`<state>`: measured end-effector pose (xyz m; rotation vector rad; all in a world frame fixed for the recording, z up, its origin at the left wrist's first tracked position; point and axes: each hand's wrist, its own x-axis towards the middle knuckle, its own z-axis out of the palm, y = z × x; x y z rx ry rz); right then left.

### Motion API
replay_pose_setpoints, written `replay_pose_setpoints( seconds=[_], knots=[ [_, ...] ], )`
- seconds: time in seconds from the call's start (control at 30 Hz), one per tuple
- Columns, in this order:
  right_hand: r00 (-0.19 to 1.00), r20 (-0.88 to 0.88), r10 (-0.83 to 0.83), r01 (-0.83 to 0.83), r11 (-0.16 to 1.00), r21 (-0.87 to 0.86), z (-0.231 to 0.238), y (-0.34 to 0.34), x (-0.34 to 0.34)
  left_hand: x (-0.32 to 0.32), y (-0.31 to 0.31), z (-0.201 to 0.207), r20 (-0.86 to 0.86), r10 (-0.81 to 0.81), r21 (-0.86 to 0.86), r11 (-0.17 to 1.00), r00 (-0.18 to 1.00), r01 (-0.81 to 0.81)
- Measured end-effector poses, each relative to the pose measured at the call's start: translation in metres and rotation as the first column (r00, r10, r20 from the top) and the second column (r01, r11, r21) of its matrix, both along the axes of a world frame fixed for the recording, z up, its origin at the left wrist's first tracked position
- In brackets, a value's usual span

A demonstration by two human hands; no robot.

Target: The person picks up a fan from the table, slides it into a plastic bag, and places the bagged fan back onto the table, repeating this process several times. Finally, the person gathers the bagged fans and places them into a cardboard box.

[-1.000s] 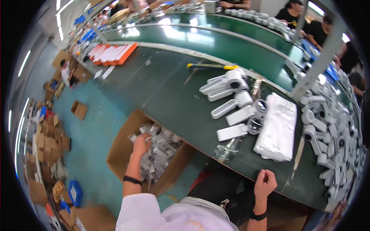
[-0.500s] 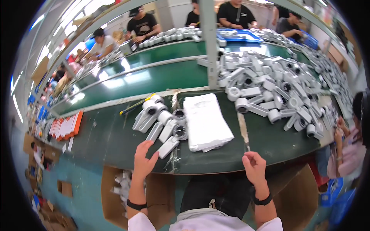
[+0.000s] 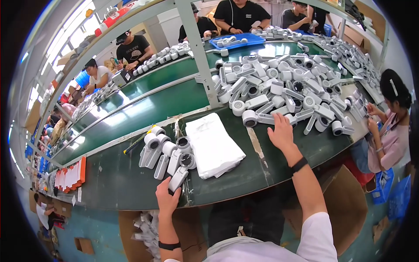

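A small group of white-and-grey handheld fans (image 3: 162,150) lies on the dark green worktable, left of a stack of thin white bags (image 3: 214,146). My left hand (image 3: 167,198) is at the table's front edge, thumb and fingers closed around the handle end of the nearest handheld fan (image 3: 178,179). That fan still lies on the table. My right hand (image 3: 281,133) is stretched out over the near edge of a big heap of similar fans (image 3: 301,83). Its fingers are spread, with nothing held, close to a fan's handle (image 3: 266,118).
A yellow-and-black tool (image 3: 139,143) lies behind the small group. Orange-edged boxes (image 3: 72,174) stand at the table's left end. A metal post (image 3: 201,56) rises behind the bags. Open cartons (image 3: 345,214) flank me below. A co-worker (image 3: 388,131) sits at right; others work across the belt.
My right hand has moved forward from the table's front edge to the heap. My left hand has closed on the nearest fan's handle. The whole view has turned toward the right.
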<state>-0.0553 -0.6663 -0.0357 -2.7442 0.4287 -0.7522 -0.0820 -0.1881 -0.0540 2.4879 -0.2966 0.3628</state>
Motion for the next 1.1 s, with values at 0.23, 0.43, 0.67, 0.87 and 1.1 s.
replay_pose_setpoints(
  seconds=[0.23, 0.43, 0.67, 0.87, 1.1],
  knots=[
    [0.939, -0.323, -0.118, 0.037, 0.968, -0.248, 0.0, 0.006, 0.025, -0.006, -0.024, 0.032, 0.185, -0.077, 0.018, 0.997, 0.98, 0.075],
    [0.998, -0.046, 0.036, -0.027, 0.984, 0.176, -0.009, 0.008, -0.003, 0.007, -0.122, 0.073, 0.208, -0.443, 0.065, 0.896, 0.872, 0.44],
    [0.956, 0.269, 0.116, -0.257, -0.113, 0.96, 0.039, 0.06, -0.087, 0.039, -0.156, 0.051, 0.021, -0.467, 0.271, 0.854, 0.884, 0.445],
    [0.916, 0.373, 0.147, -0.299, -0.372, 0.879, 0.038, 0.09, -0.114, 0.046, -0.158, 0.055, -0.008, -0.494, 0.212, 0.849, 0.87, 0.484],
    [0.904, 0.378, 0.198, -0.323, -0.262, 0.909, 0.024, 0.124, -0.106, 0.048, -0.159, 0.054, 0.008, -0.413, -0.073, 0.908, 0.911, 0.413]
  ],
)
